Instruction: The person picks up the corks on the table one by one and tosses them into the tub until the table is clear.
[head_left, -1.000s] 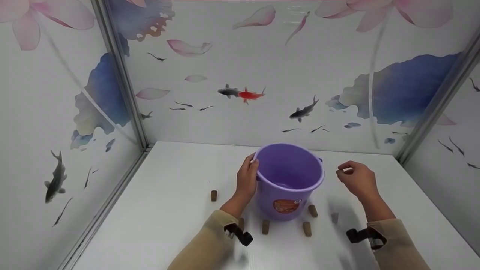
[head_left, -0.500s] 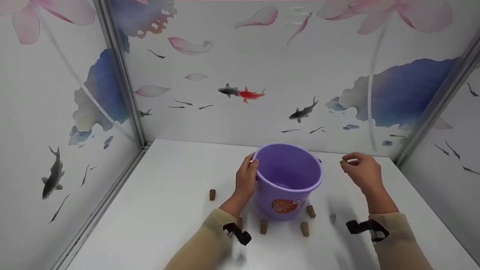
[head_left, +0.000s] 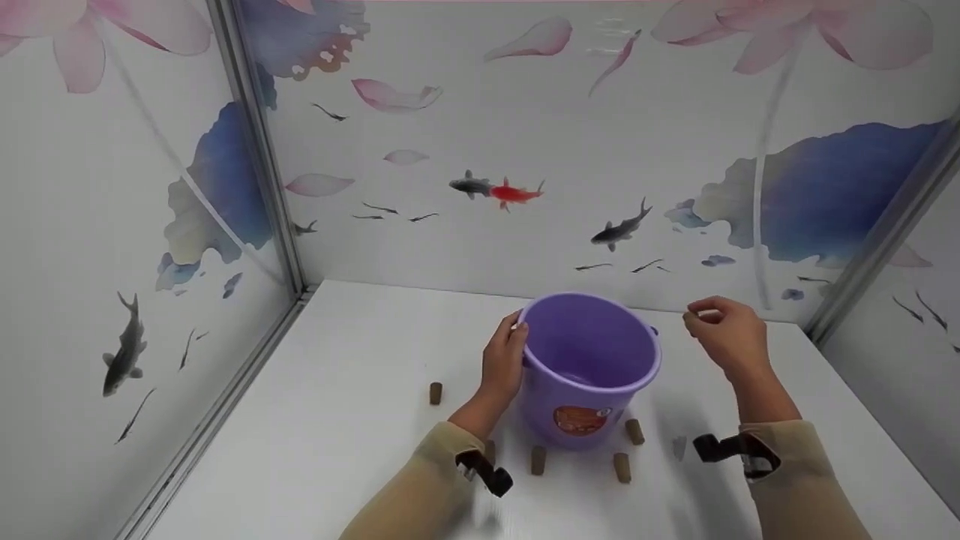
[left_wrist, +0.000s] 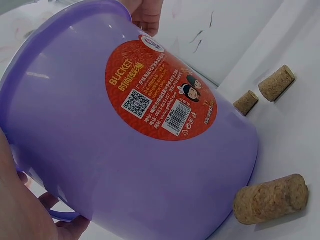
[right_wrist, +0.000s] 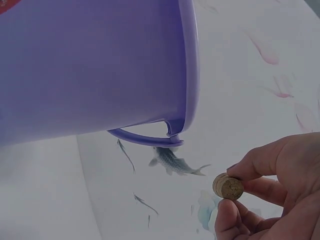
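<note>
A purple bucket (head_left: 577,405) with a red oval label stands upright on the white table. My left hand (head_left: 504,364) grips its left rim, thumb at the edge; in the left wrist view the fingers of my left hand (left_wrist: 30,215) are round the rim and handle side. To the right of the bucket, my right hand (head_left: 731,337) is raised above the table. The right wrist view shows my right hand (right_wrist: 285,185) pinching a cork (right_wrist: 229,187) between thumb and fingers, apart from the bucket (right_wrist: 90,75). The bucket's inside, where visible, shows no cork.
Several corks lie on the table (head_left: 352,420): one left of the bucket (head_left: 436,393), others along its near side, such as one in front (head_left: 538,460) and one at the right (head_left: 622,467). Printed walls (head_left: 420,247) with fish and petals enclose the table's back and sides.
My right hand has risen slightly and moved a little away from the bucket, still in a pinch. My left hand keeps its grip on the rim. The head view has shifted slightly.
</note>
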